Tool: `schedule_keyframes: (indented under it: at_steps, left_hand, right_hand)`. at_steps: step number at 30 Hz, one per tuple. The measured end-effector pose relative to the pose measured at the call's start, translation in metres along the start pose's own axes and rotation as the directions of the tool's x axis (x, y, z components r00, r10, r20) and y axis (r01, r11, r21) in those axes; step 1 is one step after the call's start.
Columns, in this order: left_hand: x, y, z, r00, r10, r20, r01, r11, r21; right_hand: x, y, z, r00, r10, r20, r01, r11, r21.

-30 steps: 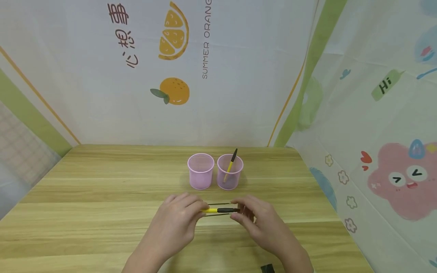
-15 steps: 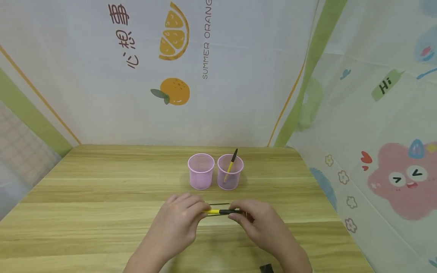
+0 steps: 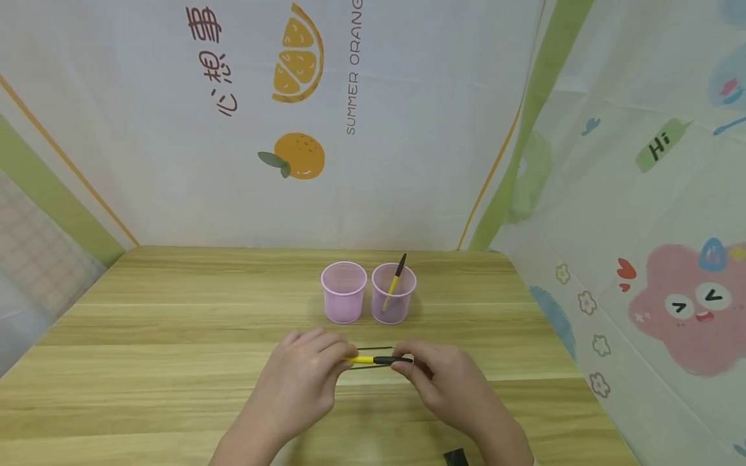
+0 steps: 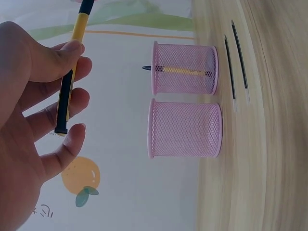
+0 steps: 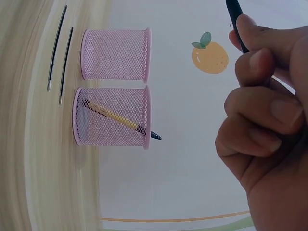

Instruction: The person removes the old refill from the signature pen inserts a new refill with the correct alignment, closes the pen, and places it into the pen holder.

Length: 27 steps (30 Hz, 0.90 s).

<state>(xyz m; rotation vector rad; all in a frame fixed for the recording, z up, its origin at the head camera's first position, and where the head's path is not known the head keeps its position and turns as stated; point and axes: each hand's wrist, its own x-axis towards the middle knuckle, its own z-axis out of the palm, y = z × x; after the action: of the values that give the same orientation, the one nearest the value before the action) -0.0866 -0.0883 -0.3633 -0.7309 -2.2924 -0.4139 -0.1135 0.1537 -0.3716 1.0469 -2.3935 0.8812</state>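
Observation:
A yellow-and-black pen (image 3: 364,360) is held level above the table between both hands. My left hand (image 3: 305,375) pinches its barrel between thumb and index finger; the left wrist view shows the black clip end (image 4: 62,108) lying along the other fingers. At the opposite end, the thumb and index finger of my right hand (image 3: 454,382) pinch the black front part (image 5: 236,14). Two thin dark pen refills (image 4: 239,60) lie side by side on the table, in front of two pink mesh pen holders. The holder on the right (image 3: 392,310) contains another yellow-and-black pen (image 3: 394,283), leaning with its tip up.
The left mesh pen holder (image 3: 344,307) has nothing visible inside. A small black object (image 3: 456,457) sits at the front edge of the head view, by the right forearm. Printed cloth (image 3: 408,162) hangs behind the wooden table (image 3: 175,323) and along its right side.
My right thumb and fingers have closed in on the pen's black front part. The pen has shifted very slightly; my left hand keeps its grip.

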Motion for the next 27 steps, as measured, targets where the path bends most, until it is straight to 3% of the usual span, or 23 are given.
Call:
schedule_keyframes:
  at_steps: [11, 19, 27]
  left_hand:
    - [-0.0002, 0.0002, 0.0005, 1.0, 0.002, 0.004, -0.002, 1.0, -0.006]
    - [-0.0008, 0.0011, 0.0013, 0.994, -0.016, 0.108, 0.008, 0.997, 0.074]
    - [-0.0002, 0.0, 0.0025, 0.999, 0.018, 0.041, -0.02, 0.999, 0.043]
  right_hand:
    - [0.0013, 0.002, 0.0006, 0.997, -0.052, -0.06, 0.049, 0.998, -0.048]
    - [0.001, 0.004, 0.0024, 0.997, -0.062, -0.055, 0.06, 0.997, -0.045]
    - [0.0022, 0.0031, 0.0043, 0.996, -0.073, -0.044, 0.07, 0.996, -0.054]
